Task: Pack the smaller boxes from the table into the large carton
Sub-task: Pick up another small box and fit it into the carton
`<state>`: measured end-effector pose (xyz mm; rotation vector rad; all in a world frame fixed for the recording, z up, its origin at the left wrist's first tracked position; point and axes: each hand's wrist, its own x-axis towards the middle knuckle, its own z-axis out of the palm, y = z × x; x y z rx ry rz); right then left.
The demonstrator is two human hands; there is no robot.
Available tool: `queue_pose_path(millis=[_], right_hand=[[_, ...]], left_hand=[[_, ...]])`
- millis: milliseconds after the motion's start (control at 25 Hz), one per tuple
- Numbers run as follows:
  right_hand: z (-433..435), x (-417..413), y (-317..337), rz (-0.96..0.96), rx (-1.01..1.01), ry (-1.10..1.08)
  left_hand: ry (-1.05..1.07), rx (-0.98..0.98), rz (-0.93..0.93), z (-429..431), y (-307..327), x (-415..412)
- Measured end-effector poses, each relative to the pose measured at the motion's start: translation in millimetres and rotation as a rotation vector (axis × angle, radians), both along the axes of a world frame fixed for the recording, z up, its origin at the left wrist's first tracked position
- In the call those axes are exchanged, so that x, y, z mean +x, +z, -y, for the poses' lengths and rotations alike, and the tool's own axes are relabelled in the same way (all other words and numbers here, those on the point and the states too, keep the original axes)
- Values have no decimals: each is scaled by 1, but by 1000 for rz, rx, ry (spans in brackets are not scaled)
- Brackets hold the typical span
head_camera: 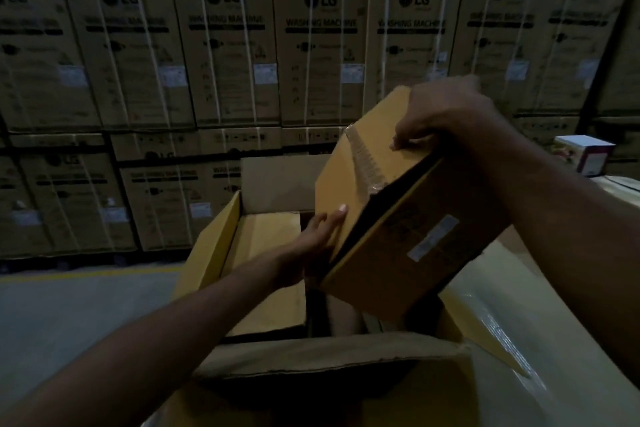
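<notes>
Tilted box held over the open carton, ready to go down.

Nearest me, the large carton (214, 253) stands open, one small box (270, 274) already lying flat in its left half, the right half dark and apparently free. My left hand (311, 236) presses spread fingers against the lower left face of the held box (391, 204); my right hand (446, 118) curls over its upper far edge, fingers pinching it. The box's long axis slants down-left, directly above that gap. Beyond, stacked washing machine cartons (318, 45) wall the background; the tabletop (540, 322) lies right.
</notes>
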<state>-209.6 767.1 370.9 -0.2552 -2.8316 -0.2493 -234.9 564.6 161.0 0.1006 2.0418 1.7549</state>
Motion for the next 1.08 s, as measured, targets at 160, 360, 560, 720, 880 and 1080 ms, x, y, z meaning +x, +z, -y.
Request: queue_pose_path(millis=[160, 360, 560, 720, 880, 1080], right_hand=[[14, 4, -27, 39, 31, -68], [31, 2, -66, 38, 19, -126], [50, -1, -75, -6, 46, -161], [36, -1, -76, -9, -13, -194], [8, 5, -74, -44, -89, -183], [2, 5, -80, -117, -88, -197]], left_hand=[[-43, 7, 74, 6, -38, -20], [-45, 63, 177, 14, -69, -29], [-98, -12, 267, 19, -44, -10], [-6, 22, 240, 10, -43, -10], [218, -41, 190, -15, -59, -37], [428, -3, 106, -8, -27, -17]])
